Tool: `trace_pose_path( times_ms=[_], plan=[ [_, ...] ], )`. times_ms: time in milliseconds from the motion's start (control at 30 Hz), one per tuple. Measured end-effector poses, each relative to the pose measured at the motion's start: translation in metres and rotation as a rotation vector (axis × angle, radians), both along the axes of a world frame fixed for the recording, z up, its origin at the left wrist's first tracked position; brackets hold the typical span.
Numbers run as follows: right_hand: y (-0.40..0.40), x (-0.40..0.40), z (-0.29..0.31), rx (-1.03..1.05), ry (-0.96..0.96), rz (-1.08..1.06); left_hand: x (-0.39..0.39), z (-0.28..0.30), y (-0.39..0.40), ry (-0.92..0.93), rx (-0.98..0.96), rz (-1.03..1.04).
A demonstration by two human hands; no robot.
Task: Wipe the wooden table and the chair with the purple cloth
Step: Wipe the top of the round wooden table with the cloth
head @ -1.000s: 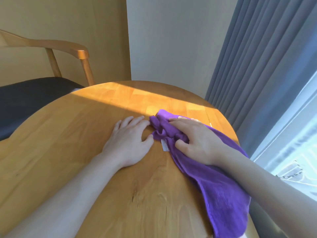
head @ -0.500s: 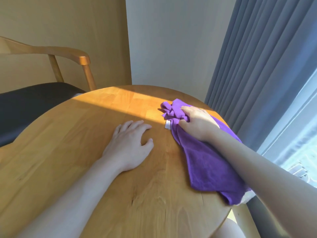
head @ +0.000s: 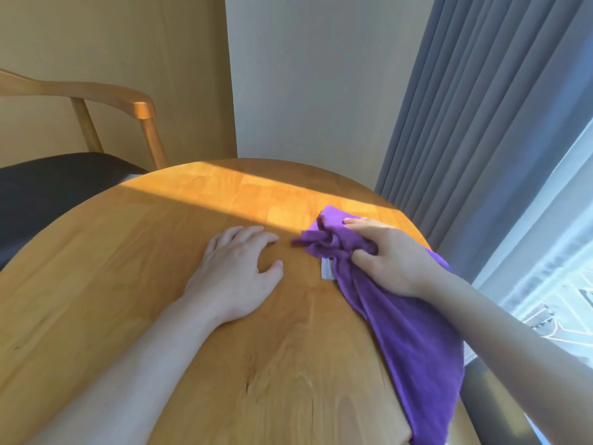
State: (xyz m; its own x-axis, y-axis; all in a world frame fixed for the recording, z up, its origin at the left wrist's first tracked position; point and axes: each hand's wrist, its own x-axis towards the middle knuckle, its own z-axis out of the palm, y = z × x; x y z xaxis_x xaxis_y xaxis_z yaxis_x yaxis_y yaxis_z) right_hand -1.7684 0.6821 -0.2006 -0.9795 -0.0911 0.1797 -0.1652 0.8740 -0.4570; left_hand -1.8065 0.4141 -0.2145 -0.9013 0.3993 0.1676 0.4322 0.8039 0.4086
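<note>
The round wooden table (head: 134, 284) fills the lower view, with a sunlit band across its far part. My right hand (head: 391, 255) presses down on the bunched purple cloth (head: 414, 342) at the table's right side. The cloth trails back toward me along the right edge and hangs partly over it, a white tag showing at its left fold. My left hand (head: 237, 271) lies flat on the wood with fingers spread, just left of the cloth and not touching it. The wooden chair (head: 134, 107) with a dark seat stands beyond the table at the left.
A grey curtain (head: 475, 107) hangs close behind the table's right edge, with a bright window (head: 552, 268) beside it. A beige wall and wooden panel stand behind the table and chair.
My right hand pushed the cloth away toward the far right edge, then drew it back toward me and slightly left. My left hand stayed planted on the table.
</note>
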Motion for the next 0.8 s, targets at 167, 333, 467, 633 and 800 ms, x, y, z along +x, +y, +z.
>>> trace_pose_path(
  times_ms=[167, 333, 467, 633, 800],
  plan=[
    [0.006, -0.059, 0.011, 0.042, -0.072, -0.283, 0.000, 0.000, -0.002, -0.031, 0.020, 0.002],
    [-0.007, -0.027, 0.004, 0.193, -0.043, -0.205, 0.000, 0.000, -0.006, -0.040, 0.040, 0.004],
    [-0.026, 0.031, 0.002, 0.144, 0.014, -0.001, 0.000, 0.000, -0.005, -0.040, 0.023, 0.005],
    [-0.024, 0.051, -0.002, 0.099, 0.053, -0.022, 0.007, -0.007, -0.002, -0.028, -0.012, 0.023],
    [0.003, -0.015, 0.006, 0.082, -0.030, -0.253, 0.008, -0.005, 0.003, -0.035, -0.005, 0.022]
  ],
)
